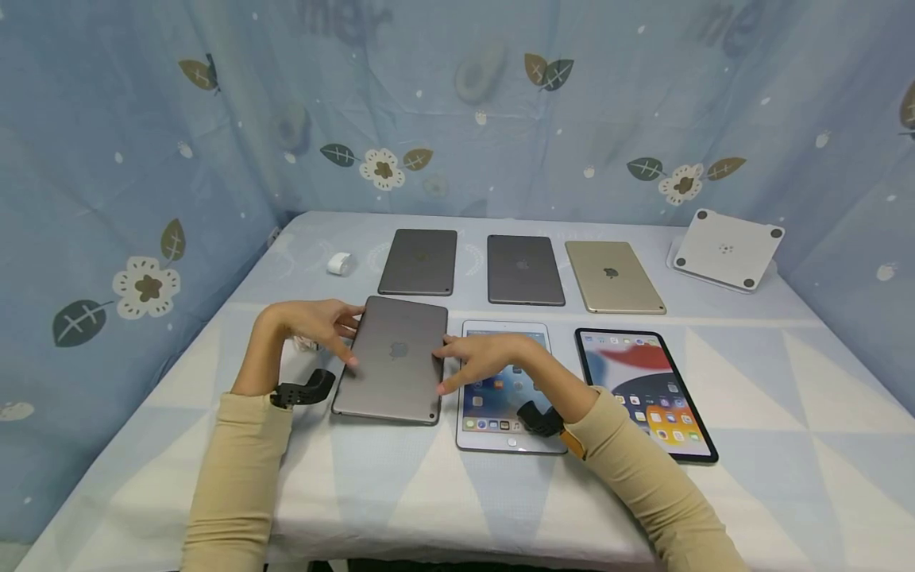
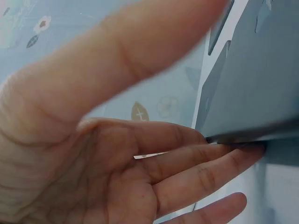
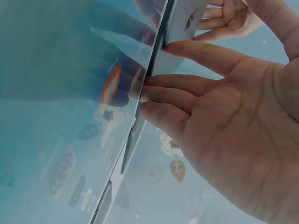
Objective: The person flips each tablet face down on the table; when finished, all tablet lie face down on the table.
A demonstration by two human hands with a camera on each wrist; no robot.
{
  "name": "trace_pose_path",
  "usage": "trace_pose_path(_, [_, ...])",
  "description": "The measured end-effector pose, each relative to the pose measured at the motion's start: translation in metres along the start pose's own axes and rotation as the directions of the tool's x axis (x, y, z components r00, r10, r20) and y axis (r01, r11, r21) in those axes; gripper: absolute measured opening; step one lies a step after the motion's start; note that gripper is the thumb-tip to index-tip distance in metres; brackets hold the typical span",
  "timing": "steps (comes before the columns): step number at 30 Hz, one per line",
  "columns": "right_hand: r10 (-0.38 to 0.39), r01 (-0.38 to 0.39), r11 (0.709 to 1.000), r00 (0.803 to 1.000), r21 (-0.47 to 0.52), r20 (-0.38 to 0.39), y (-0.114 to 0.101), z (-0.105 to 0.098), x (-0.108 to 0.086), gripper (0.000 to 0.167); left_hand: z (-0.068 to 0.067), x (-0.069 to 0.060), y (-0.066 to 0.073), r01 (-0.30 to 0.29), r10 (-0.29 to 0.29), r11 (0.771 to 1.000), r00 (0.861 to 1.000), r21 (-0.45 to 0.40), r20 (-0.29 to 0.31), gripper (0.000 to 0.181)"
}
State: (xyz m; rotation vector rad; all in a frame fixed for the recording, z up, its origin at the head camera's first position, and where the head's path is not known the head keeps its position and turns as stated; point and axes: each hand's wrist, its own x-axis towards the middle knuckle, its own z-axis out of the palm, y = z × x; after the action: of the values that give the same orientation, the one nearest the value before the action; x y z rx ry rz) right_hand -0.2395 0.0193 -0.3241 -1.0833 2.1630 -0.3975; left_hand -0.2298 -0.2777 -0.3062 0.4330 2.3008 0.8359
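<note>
A grey tablet [image 1: 389, 373] lies back side up between the two hands in the head view, its apple logo showing. My left hand [image 1: 318, 324] is at its left edge; in the left wrist view the straight fingertips [image 2: 247, 150] meet the edge from below, and the thumb is apart from them. At the opposite edge, my right hand [image 1: 486, 357] touches with extended fingers [image 3: 175, 84], its thumb spread away. Under the right hand and wrist lies a white tablet [image 1: 486, 397] with its screen lit.
Farther right is a black-rimmed tablet [image 1: 629, 357], screen lit. Behind lie two dark grey tablets, one left [image 1: 418, 262] and one middle [image 1: 525, 270], plus a gold tablet [image 1: 615, 278]. A white stand [image 1: 725, 248] occupies the back right; a small white object [image 1: 339, 263] sits back left.
</note>
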Motion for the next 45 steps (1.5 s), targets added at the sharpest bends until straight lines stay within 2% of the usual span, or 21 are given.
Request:
trace_pose_path(4, [-0.004, 0.004, 1.000, 1.000, -0.011, -0.007, 0.002, -0.002, -0.002, 0.072, 0.001, 0.000, 0.007, -0.019, 0.020, 0.998, 1.000, 0.068, -0.010, 0.112])
trace_pose_path(11, [-0.006, 0.006, 1.000, 1.000, -0.030, -0.010, 0.006, -0.005, -0.005, 0.069, 0.002, 0.007, 0.014, 0.040, -0.034, 0.993, 0.998, 0.111, -0.047, 0.092])
trace_pose_path(14, [-0.011, 0.011, 0.999, 1.000, -0.033, -0.012, 0.008, -0.006, -0.005, 0.069, 0.004, 0.010, 0.018, 0.042, -0.032, 0.987, 0.997, 0.155, -0.067, 0.086])
trace_pose_path(18, [-0.027, 0.028, 0.999, 0.999, 0.030, -0.036, 0.016, -0.009, -0.006, 0.068, 0.009, 0.018, 0.022, 0.083, -0.044, 0.961, 0.988, 0.264, -0.150, 0.045])
trace_pose_path(19, [-0.030, 0.033, 0.998, 0.998, 0.049, -0.048, 0.018, -0.010, -0.008, 0.068, 0.011, 0.021, 0.024, 0.098, -0.046, 0.950, 0.983, 0.298, -0.175, 0.041])
trace_pose_path(22, [-0.047, 0.056, 0.994, 0.995, 0.099, -0.094, 0.025, -0.014, -0.014, 0.067, 0.018, 0.030, 0.031, 0.156, -0.069, 0.917, 0.968, 0.367, -0.240, 0.045])
trace_pose_path(25, [-0.063, 0.080, 0.991, 0.987, 0.110, -0.146, 0.033, -0.020, -0.025, 0.066, 0.026, 0.039, 0.045, 0.175, -0.071, 0.894, 0.964, 0.412, -0.255, 0.072])
trace_pose_path(27, [-0.060, 0.081, 0.991, 0.982, 0.111, -0.179, 0.039, -0.025, -0.034, 0.066, 0.031, 0.045, 0.059, 0.183, -0.081, 0.887, 0.966, 0.425, -0.247, 0.083])
trace_pose_path(29, [-0.037, 0.060, 0.993, 0.976, 0.100, -0.215, 0.047, -0.029, -0.044, 0.066, 0.035, 0.054, 0.075, 0.180, -0.082, 0.880, 0.969, 0.440, -0.231, 0.084])
trace_pose_path(33, [0.040, -0.030, 0.999, 0.956, 0.040, -0.291, 0.065, -0.036, -0.060, 0.066, 0.045, 0.074, 0.109, 0.177, -0.083, 0.866, 0.973, 0.468, -0.215, 0.082])
trace_pose_path(36, [0.137, -0.150, 0.989, 0.933, -0.014, -0.333, 0.080, -0.037, -0.067, 0.066, 0.056, 0.088, 0.126, 0.157, -0.062, 0.871, 0.975, 0.465, -0.213, 0.081])
trace_pose_path(39, [0.236, -0.266, 0.963, 0.911, -0.043, -0.339, 0.090, -0.036, -0.071, 0.064, 0.066, 0.097, 0.132, 0.162, -0.065, 0.869, 0.974, 0.467, -0.217, 0.075])
trace_pose_path(41, [0.291, -0.325, 0.944, 0.901, -0.056, -0.321, 0.093, -0.037, -0.073, 0.060, 0.070, 0.100, 0.132, 0.185, -0.081, 0.850, 0.971, 0.492, -0.226, 0.068])
trace_pose_path(43, [0.293, -0.329, 0.941, 0.906, -0.075, -0.304, 0.095, -0.038, -0.075, 0.057, 0.072, 0.101, 0.130, 0.201, -0.098, 0.830, 0.971, 0.521, -0.218, 0.060])
trace_pose_path(45, [0.288, -0.321, 0.943, 0.916, -0.083, -0.279, 0.097, -0.039, -0.074, 0.055, 0.074, 0.101, 0.129, 0.202, -0.104, 0.820, 0.973, 0.535, -0.208, 0.059])
